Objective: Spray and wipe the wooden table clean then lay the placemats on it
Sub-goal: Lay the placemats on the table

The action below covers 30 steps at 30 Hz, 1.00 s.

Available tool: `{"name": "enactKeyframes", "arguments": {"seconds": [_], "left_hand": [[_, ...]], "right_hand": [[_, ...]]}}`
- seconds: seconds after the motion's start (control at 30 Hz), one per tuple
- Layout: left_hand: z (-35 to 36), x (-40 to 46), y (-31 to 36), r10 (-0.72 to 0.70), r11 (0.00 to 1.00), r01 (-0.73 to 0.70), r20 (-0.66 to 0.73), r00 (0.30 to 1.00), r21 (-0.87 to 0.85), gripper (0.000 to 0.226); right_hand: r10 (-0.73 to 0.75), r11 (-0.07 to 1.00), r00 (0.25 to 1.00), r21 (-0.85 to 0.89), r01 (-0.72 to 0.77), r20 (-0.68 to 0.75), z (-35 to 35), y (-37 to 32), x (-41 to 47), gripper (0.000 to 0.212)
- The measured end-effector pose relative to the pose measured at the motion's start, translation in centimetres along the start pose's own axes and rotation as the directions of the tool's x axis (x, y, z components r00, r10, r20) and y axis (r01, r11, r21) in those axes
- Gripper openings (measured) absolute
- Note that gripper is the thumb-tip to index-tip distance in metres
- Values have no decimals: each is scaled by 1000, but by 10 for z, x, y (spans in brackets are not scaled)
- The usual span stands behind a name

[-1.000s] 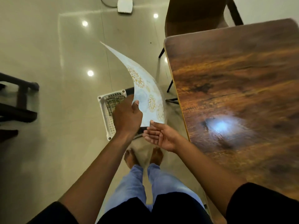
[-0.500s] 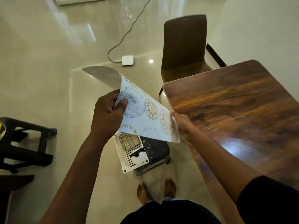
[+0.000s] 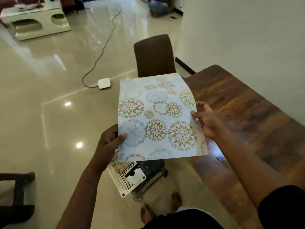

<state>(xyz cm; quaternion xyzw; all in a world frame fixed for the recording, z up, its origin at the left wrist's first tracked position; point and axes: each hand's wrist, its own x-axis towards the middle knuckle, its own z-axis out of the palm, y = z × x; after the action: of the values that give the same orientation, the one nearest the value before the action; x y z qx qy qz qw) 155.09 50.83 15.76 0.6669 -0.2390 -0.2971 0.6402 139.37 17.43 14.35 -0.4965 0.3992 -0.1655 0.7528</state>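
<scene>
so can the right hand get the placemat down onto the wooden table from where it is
Probably yes. The right hand pinches the placemat by its right edge, already over the wooden table, and the visible tabletop is bare. The left hand holds the opposite edge out over the floor.

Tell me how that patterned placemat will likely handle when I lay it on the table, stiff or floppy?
Probably semi-flexible: the placemat bows gently between the left hand and right hand without drooping. It seems light, held by edge pinches alone. It may slide on the glossy wooden table.
</scene>
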Motion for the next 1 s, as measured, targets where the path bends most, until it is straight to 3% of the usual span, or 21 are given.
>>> {"name": "enactKeyframes", "arguments": {"seconds": [0.13, 0.23, 0.4, 0.6, 0.77, 1.0], "left_hand": [[41, 13, -33, -119, 991, 120, 30, 992, -53, 33], [74, 23, -41, -187, 978, 186, -1, 982, -98, 28], [136, 41, -43, -145, 987, 137, -100, 984, -85, 20], [227, 29, -66, -133, 990, 135, -43, 990, 49, 18], [296, 13, -87, -166, 972, 163, 1, 986, 171, 17], [373, -1, -91, -258, 964, 254, 56, 964, 76, 13]], "right_hand": [[-94, 995, 988, -41, 90, -121, -41, -1, -28, 34], [-124, 992, 983, -34, 121, -136, -71, -2, -48, 36], [-184, 983, 967, -58, 177, -175, -135, 5, -82, 36], [-142, 968, 866, -250, 21, -479, -207, 40, -118, 32], [-174, 924, 783, -374, -80, -598, -264, 62, -154, 28], [-212, 964, 721, -262, 44, -659, -328, 69, -186, 34]]}}
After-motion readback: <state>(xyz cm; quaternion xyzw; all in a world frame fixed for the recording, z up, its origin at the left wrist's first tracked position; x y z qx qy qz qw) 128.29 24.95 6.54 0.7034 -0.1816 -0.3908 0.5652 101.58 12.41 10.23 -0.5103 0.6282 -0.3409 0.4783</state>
